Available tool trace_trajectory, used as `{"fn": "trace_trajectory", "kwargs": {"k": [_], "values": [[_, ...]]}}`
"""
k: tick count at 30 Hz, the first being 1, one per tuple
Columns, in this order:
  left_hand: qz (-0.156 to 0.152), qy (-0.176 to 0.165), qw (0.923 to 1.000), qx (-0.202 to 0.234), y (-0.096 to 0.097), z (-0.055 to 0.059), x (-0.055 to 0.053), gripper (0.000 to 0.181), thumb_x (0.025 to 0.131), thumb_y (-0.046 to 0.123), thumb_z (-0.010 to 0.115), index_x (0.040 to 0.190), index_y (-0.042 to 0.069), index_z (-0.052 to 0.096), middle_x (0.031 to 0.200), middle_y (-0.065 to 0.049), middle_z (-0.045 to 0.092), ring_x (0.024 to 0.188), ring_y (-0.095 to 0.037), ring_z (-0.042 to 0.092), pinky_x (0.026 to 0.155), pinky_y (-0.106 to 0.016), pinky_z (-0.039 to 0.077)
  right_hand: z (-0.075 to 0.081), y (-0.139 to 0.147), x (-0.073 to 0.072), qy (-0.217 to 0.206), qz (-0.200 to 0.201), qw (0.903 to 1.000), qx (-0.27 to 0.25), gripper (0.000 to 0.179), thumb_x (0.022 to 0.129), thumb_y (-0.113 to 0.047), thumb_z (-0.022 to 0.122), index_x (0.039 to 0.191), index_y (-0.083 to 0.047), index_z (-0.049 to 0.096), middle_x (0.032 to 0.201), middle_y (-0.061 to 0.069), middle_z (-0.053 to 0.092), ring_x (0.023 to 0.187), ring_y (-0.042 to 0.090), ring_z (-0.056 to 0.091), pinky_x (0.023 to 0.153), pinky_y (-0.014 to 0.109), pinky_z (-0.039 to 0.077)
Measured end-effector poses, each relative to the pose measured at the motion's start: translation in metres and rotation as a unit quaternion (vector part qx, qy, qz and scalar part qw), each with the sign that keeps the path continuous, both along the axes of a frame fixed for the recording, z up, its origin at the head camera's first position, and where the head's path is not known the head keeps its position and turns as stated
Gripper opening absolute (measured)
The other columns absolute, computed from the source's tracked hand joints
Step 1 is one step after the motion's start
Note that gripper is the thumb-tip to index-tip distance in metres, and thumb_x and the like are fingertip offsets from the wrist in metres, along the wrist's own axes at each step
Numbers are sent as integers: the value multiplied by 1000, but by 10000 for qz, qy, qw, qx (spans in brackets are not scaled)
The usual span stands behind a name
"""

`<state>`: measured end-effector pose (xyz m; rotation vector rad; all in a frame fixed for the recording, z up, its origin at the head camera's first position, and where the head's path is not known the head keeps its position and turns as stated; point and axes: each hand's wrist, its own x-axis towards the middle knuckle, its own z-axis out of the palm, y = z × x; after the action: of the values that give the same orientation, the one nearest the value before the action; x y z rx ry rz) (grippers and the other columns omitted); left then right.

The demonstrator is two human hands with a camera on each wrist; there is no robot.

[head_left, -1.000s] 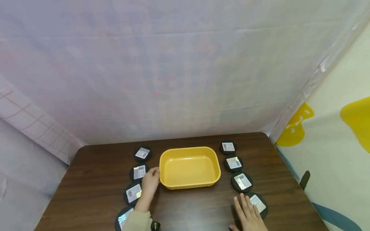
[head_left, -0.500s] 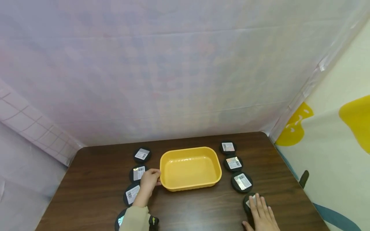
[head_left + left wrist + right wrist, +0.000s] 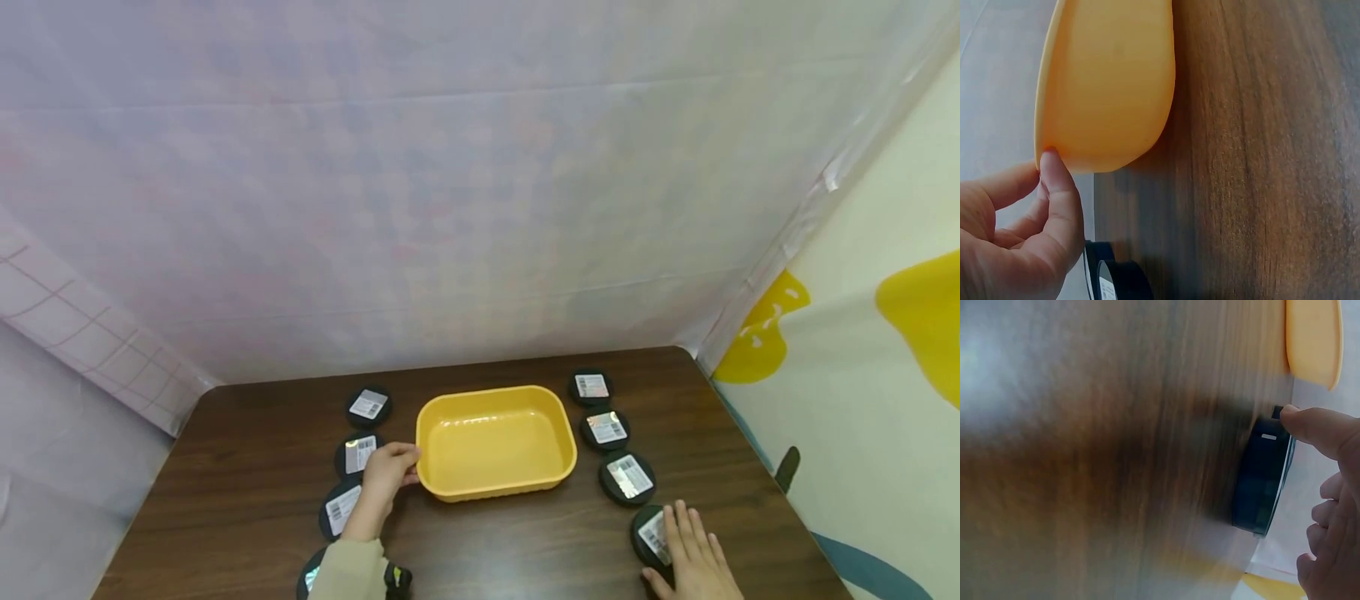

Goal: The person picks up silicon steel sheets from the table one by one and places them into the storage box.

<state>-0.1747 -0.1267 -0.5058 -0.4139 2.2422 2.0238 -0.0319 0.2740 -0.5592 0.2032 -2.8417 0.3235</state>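
My left hand (image 3: 386, 475) pinches the left rim of a yellow rectangular tray (image 3: 495, 454) with rounded corners. In the left wrist view, thumb and fingertips (image 3: 1052, 162) close over the tray's edge (image 3: 1107, 75). My right hand (image 3: 699, 554) lies with fingers straight over the right side of the nearest black round flat container (image 3: 645, 532) in the right-hand row, partly covering its white label. The right wrist view shows that container's dark side (image 3: 1263, 478) with the thumb (image 3: 1313, 425) at its edge.
Three more black round containers (image 3: 627, 478) run up the right of the tray. Another row (image 3: 369, 406) stands at the left, its nearest container (image 3: 309, 571) mostly under the sleeve (image 3: 351, 571). A draped cloth (image 3: 450, 208) hangs behind the brown wooden table (image 3: 480, 546).
My right hand has moved right, first onto the nearest container and then toward its right side. The tray has shifted very slightly right and nearer, with my left hand still at its rim.
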Motion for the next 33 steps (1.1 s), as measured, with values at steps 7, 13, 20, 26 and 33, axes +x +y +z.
{"fn": "trace_trajectory", "kwargs": {"k": [7, 13, 20, 26, 33], "values": [[-51, 119, 9997, -185, -1, -1, 0, 23, 87, -4, 54, 102, -22, 55, 76, -16, 58, 60, -14, 54, 51, -21, 51, 6, 4, -6, -855, -61, 9954, -427, 93, 73, -33, 75, 135, 17, 26, 134, 39, 34, 135, 46, 14, 95, 66, 27], [-135, 64, 9996, -260, -2, 1, -1, 23, 88, -3, 54, 102, -21, 55, 76, -15, 57, 62, -15, 54, 52, -20, 51, 8, 6, -14, -1232, -73, 9906, -590, 93, 69, -36, 77, 126, 24, 32, 130, 46, 31, 121, 57, 30, 95, 65, 30], [-306, -95, 9994, -122, -6, 2, -2, 23, 90, -2, 52, 103, -20, 52, 76, -13, 55, 62, -14, 53, 54, -22, 52, 11, 3, -23, -1858, -265, 9785, -860, 96, 69, -36, 79, 125, 26, 31, 130, 48, 28, 121, 60, 26, 98, 63, 28], [-301, -140, 9994, -9, -7, -1, -2, 23, 90, -2, 52, 103, -20, 52, 74, -10, 54, 60, -13, 52, 54, -23, 52, 15, 0, -26, -1948, -354, 9762, -888, 100, 68, -39, 79, 125, 27, 31, 130, 48, 27, 122, 60, 25, 99, 63, 27], [-301, -132, 9995, 10, -7, -2, -4, 23, 90, -1, 53, 104, -20, 51, 75, -12, 54, 59, -13, 51, 53, -22, 51, 21, -2, -30, -1963, -446, 9769, -712, 99, 70, -40, 78, 123, 29, 32, 128, 48, 29, 120, 60, 28, 98, 62, 30]]}}
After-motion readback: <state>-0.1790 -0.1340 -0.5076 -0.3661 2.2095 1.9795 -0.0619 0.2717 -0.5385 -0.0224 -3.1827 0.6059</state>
